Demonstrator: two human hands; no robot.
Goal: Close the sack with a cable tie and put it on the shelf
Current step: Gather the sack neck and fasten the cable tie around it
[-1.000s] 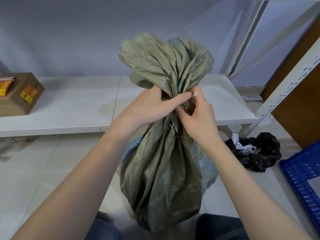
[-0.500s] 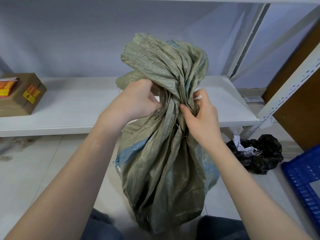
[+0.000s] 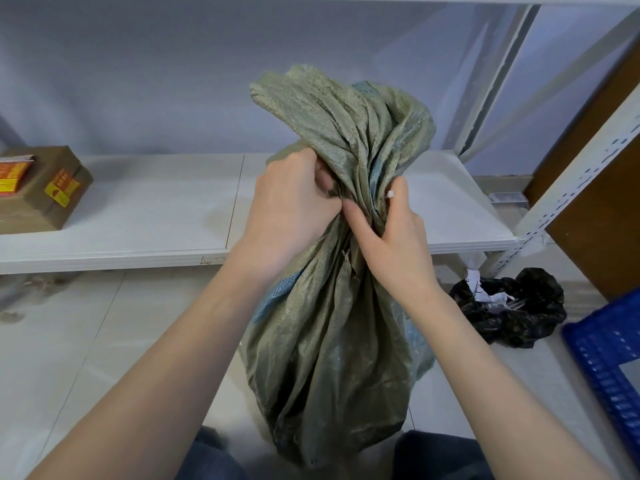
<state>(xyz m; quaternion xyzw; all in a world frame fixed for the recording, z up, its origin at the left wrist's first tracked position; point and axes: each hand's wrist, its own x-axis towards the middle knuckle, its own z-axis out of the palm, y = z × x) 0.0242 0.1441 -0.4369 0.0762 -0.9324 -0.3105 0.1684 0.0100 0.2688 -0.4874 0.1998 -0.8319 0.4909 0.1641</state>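
Note:
A grey-green woven sack (image 3: 332, 341) stands on the floor between my knees, its top gathered into a bunch. My left hand (image 3: 287, 209) grips the bunched neck from the left. My right hand (image 3: 391, 233) clasps the neck from the right, and the white tip of a cable tie (image 3: 390, 194) shows at its fingertips. The rest of the tie is hidden among the folds and fingers. Just behind the sack, the low white shelf (image 3: 156, 216) runs across the view.
A brown cardboard box (image 3: 38, 188) with yellow labels sits on the shelf at the far left. A black rubbish bag (image 3: 512, 306) lies on the floor at the right, beside a blue plastic crate (image 3: 609, 362). White shelf uprights (image 3: 581, 174) stand at the right.
My left hand left the neck, shifted up and left on the gathered top, then came back in against the right hand. The sack's top has twisted and leans to the right.

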